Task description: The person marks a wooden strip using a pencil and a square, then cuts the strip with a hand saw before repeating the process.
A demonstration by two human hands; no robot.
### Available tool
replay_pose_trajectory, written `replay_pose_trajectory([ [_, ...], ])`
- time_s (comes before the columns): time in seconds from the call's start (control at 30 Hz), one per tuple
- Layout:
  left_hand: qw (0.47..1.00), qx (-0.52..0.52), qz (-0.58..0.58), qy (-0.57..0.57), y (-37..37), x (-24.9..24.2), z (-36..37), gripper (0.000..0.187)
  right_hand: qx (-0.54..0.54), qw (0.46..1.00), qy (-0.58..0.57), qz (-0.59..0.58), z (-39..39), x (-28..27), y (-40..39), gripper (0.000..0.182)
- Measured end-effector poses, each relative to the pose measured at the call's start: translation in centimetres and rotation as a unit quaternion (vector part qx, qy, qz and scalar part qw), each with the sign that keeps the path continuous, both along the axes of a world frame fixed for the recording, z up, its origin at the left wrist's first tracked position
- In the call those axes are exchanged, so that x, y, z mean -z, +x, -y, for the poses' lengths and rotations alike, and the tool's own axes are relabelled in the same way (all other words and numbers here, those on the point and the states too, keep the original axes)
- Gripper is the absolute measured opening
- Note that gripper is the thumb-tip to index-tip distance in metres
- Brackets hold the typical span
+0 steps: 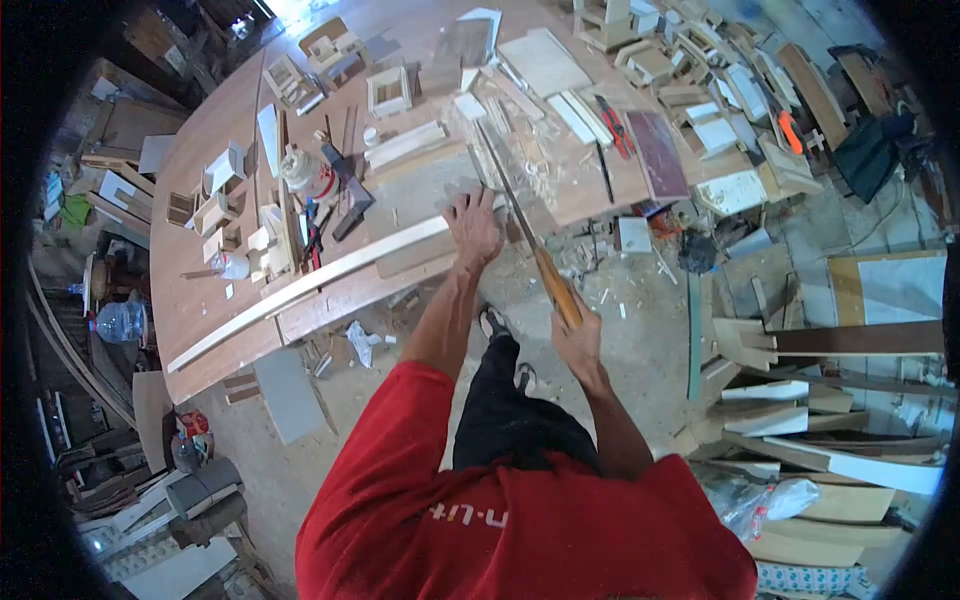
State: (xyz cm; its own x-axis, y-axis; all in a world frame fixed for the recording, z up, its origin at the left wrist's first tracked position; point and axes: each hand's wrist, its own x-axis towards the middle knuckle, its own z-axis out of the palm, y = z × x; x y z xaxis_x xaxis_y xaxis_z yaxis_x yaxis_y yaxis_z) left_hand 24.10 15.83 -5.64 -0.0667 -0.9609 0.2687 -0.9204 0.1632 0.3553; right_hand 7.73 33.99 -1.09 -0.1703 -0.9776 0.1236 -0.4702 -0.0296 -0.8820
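Observation:
My right hand (pixel 577 340) is closed around the wooden handle of a handsaw (pixel 522 222). The saw's narrow blade points away from me, over the table edge beside my left hand. My left hand (pixel 474 230) grips a long pale wooden strip (pixel 310 275) near its right end, fingers spread over the wood and pressing it down. The strip runs along the near side of the worktable (pixel 215 310). Under my fingers and beyond lies a flat grey-brown board (pixel 415 190). Whether the saw teeth touch the strip cannot be made out.
Red-handled pliers (pixel 614 128), a dark red panel (pixel 658 155) and wood shavings lie on the table's right. A glue bottle (pixel 308 175) and small wooden frames (pixel 390 92) stand farther left. Wood offcuts (pixel 800 420) crowd the floor at right; a grey panel (pixel 288 393) leans below the table.

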Motion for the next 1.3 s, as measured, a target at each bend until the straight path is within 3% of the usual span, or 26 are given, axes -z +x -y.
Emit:
replay_pose_trajectory([
  [0.1, 0.998, 0.008, 0.022, 0.056, 0.1, -1.1, -0.1, 0.032, 0.001, 0.994, 0.078, -0.071, -5.5, 0.8, -1.8, 0.050],
  [0.17, 0.999, 0.004, 0.007, 0.031, -0.1, -1.3, 0.1, 0.031, 0.008, 0.993, -0.052, -0.107, -9.1, 0.0, -2.2, 0.050],
  [0.27, 0.999, 0.016, 0.008, 0.042, 0.1, -0.2, 0.2, 0.048, 0.008, 0.981, -0.124, -0.150, -6.4, 0.5, -1.7, 0.050],
  [0.3, 0.999, 0.015, 0.009, 0.047, 0.1, -0.3, 0.0, 0.041, 0.009, 0.981, -0.122, -0.152, -4.4, 0.3, -1.2, 0.050],
  [0.37, 0.999, 0.016, 0.016, 0.045, 0.1, -0.6, 0.1, 0.034, -0.004, 0.998, 0.059, -0.017, 0.4, -0.3, 0.3, 0.049],
  [0.47, 0.999, 0.006, 0.020, 0.041, 0.3, -0.7, -0.3, 0.037, -0.013, 0.995, 0.094, -0.001, -1.1, -0.1, -0.4, 0.048],
  [0.53, 0.999, 0.011, 0.009, 0.047, 0.1, -0.8, 0.1, 0.040, -0.010, 0.993, 0.017, -0.113, -6.1, 1.9, -1.8, 0.047],
  [0.6, 0.999, 0.014, 0.001, 0.035, 0.0, -0.5, 0.0, 0.040, 0.000, 0.987, 0.040, -0.155, -10.6, 0.6, -2.5, 0.047],
  [0.73, 0.999, 0.021, -0.015, 0.024, 0.2, -0.2, 0.1, 0.039, -0.005, 0.981, -0.006, -0.195, -7.8, 1.3, -2.1, 0.048],
  [0.8, 1.000, 0.009, -0.011, 0.010, -0.2, -0.4, 0.2, 0.039, 0.018, 0.999, 0.044, -0.007, -2.3, 1.2, -0.5, 0.049],
  [0.9, 1.000, 0.000, 0.000, 0.009, -0.4, -0.1, -0.5, 0.039, 0.014, 0.996, 0.063, 0.066, -0.6, 1.2, -0.1, 0.051],
  [1.07, 0.999, 0.009, 0.009, 0.038, -0.1, -1.2, 0.0, 0.044, 0.012, 0.997, 0.059, -0.058, -9.7, -0.4, -2.2, 0.049],
  [1.17, 0.999, 0.012, 0.030, 0.017, 0.1, -0.7, 0.1, 0.044, 0.022, 0.997, 0.017, -0.071, -9.8, 0.6, -2.1, 0.050],
  [1.3, 0.999, 0.019, 0.019, 0.023, 0.0, -1.0, 0.6, 0.045, 0.018, 0.999, 0.037, 0.009, -1.0, 0.2, -0.2, 0.045],
])
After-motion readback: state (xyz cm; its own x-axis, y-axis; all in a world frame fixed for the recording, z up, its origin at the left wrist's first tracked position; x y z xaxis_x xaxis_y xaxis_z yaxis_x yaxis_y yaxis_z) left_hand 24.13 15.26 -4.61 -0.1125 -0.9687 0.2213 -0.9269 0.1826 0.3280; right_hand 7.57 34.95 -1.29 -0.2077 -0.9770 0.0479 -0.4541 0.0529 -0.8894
